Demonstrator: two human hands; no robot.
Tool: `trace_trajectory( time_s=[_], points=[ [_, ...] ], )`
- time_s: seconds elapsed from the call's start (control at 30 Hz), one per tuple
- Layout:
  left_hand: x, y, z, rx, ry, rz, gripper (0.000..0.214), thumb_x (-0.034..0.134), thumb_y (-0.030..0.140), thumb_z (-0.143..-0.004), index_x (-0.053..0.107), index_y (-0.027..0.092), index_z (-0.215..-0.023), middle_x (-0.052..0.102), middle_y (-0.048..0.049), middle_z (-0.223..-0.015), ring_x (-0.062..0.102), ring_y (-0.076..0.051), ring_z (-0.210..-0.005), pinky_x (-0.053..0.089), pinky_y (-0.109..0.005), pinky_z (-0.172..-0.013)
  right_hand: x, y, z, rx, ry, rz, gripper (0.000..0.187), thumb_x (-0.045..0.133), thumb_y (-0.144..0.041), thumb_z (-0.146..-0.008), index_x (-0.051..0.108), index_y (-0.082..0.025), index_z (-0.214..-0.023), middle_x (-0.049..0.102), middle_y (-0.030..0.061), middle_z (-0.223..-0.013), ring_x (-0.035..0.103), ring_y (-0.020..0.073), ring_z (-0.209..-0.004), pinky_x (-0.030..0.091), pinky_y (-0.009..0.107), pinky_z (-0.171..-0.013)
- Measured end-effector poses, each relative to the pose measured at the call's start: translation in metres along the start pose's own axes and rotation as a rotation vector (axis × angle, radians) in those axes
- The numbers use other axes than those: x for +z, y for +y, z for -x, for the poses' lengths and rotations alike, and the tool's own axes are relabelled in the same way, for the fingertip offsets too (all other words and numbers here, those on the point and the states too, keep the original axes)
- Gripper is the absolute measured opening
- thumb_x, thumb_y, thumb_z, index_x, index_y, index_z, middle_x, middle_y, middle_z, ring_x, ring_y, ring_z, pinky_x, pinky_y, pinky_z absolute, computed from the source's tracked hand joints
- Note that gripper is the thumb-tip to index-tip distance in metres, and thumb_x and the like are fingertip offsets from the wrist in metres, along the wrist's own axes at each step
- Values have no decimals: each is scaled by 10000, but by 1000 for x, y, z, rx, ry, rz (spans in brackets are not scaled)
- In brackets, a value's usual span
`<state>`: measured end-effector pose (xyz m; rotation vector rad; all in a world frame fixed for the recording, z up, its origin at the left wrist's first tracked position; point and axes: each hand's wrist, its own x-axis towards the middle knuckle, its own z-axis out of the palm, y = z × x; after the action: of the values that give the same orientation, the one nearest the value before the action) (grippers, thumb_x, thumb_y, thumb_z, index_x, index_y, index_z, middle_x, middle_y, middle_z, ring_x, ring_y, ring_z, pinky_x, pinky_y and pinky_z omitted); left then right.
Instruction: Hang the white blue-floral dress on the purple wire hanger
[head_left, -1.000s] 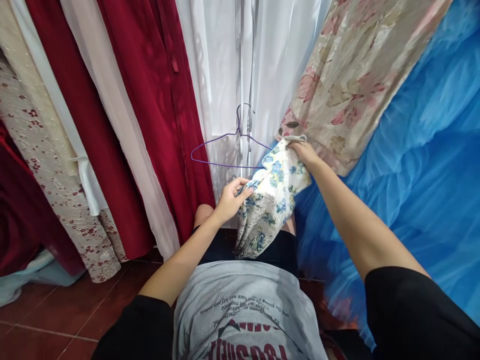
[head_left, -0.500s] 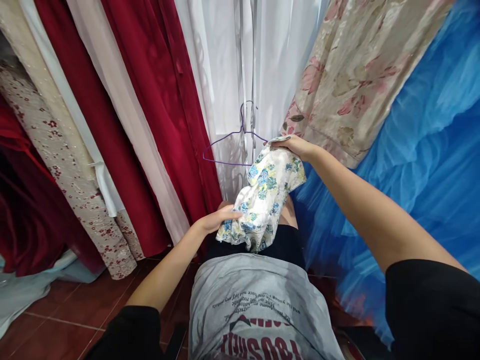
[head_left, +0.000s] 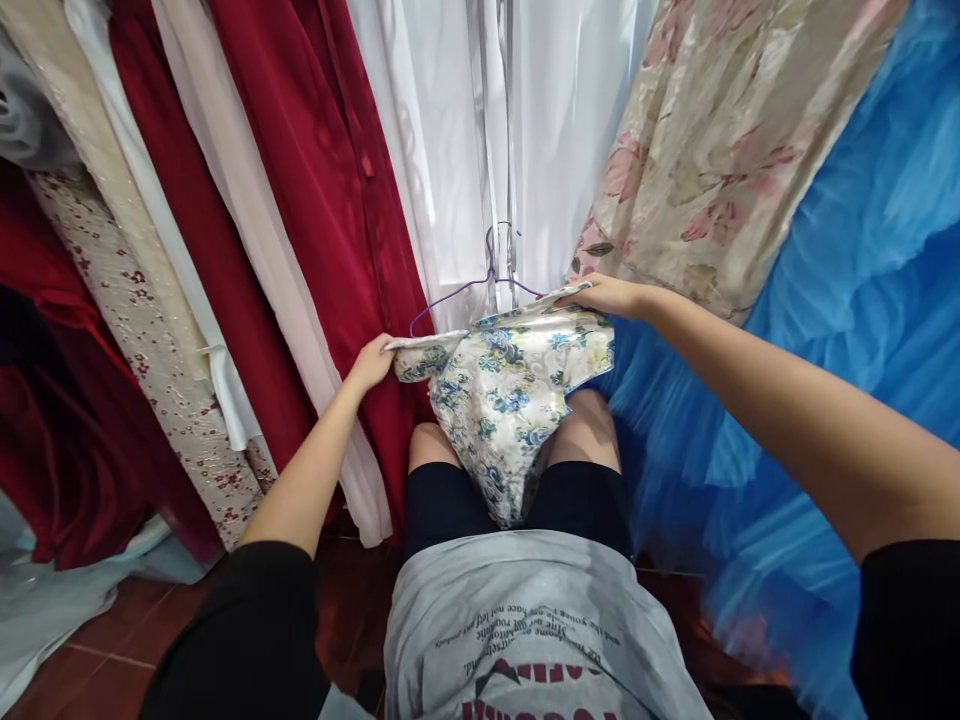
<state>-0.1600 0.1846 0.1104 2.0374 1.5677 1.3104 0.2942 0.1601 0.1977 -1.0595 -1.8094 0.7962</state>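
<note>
I hold a white cloth with blue flowers (head_left: 510, 390) stretched out between both hands, over my knees. My left hand (head_left: 371, 362) is closed on its left corner. My right hand (head_left: 611, 295) is closed on its right corner. The cloth's lower part hangs down between my legs. Just behind its top edge a purple wire hanger (head_left: 480, 285) hangs in front of a white curtain (head_left: 450, 150); the cloth hides the hanger's lower bar.
Hanging fabrics surround me: dark red velvet (head_left: 315, 180), pale pink and beige flowered cloths (head_left: 142, 300) at the left, a cream cloth with pink flowers (head_left: 712, 150) and blue tulle (head_left: 840, 330) at the right. The floor is red-brown tile (head_left: 97, 670).
My left hand moved up and to the left along the cloth's edge and now grips its corner. The bunched cloth is spread out wide between both hands.
</note>
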Motion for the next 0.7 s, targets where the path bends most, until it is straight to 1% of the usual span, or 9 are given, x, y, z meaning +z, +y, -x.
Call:
trace_trajectory(
  time_s=[0.1,0.17,0.23,0.3,0.37,0.43,0.53,0.67,0.7],
  points=[
    [12,5,-33,-49,32,28,132,525,63,-857,625,145,-835,668,-27,-859,523,-170,-876,383,-271,-901,0,-5,4,29,-27,32,35,765,-109,-747,783,-115,-778,771,91,-850,717,249,-880,535,449,-971],
    [25,3,-45,-99,21,48,116,538,58,-835,617,135,-796,647,-26,-774,509,-169,-813,399,-284,-867,0,-8,8,34,-25,29,46,760,-116,-756,782,-115,-797,767,95,-851,716,250,-882,545,439,-960],
    [39,-2,-48,-143,-8,67,102,570,67,-794,615,136,-734,617,-21,-679,511,-176,-752,417,-297,-821,2,-12,14,46,-29,28,70,767,-151,-757,782,-127,-821,765,94,-861,715,255,-889,561,421,-937],
    [47,-10,-47,-161,-25,82,96,584,79,-754,614,145,-691,603,-20,-638,533,-188,-722,433,-303,-788,3,-14,20,60,-48,49,93,764,-195,-760,781,-148,-839,768,86,-892,711,259,-911,565,400,-934],
    [50,-16,-45,-149,7,95,90,555,95,-749,615,155,-718,622,-25,-680,557,-194,-738,446,-302,-783,5,-15,23,69,-59,78,107,745,-219,-767,777,-163,-852,772,75,-934,705,255,-935,555,381,-949],
    [48,-16,-49,-117,76,101,122,498,107,-770,607,162,-778,642,-34,-759,567,-191,-779,454,-302,-805,5,-15,22,84,-41,95,116,726,-215,-769,769,-159,-862,771,75,-960,700,248,-934,548,371,-949],
    [44,-4,-62,-53,151,106,172,452,120,-793,608,168,-850,661,-43,-861,577,-189,-854,460,-305,-861,4,-14,17,89,10,110,121,723,-209,-756,754,-149,-857,764,87,-950,696,244,-897,559,367,-906],
    [45,30,-77,100,185,162,229,471,142,-794,646,170,-940,692,-50,-1000,600,-193,-971,459,-304,-931,2,-12,17,111,34,69,121,733,-219,-738,742,-163,-846,756,86,-884,696,248,-829,584,362,-810],
    [44,38,-77,101,196,204,225,489,147,-782,646,169,-941,694,-51,-998,606,-195,-974,463,-307,-935,2,-12,19,140,30,27,141,730,-236,-744,742,-166,-866,755,90,-877,697,251,-807,590,366,-775]
  ],
)
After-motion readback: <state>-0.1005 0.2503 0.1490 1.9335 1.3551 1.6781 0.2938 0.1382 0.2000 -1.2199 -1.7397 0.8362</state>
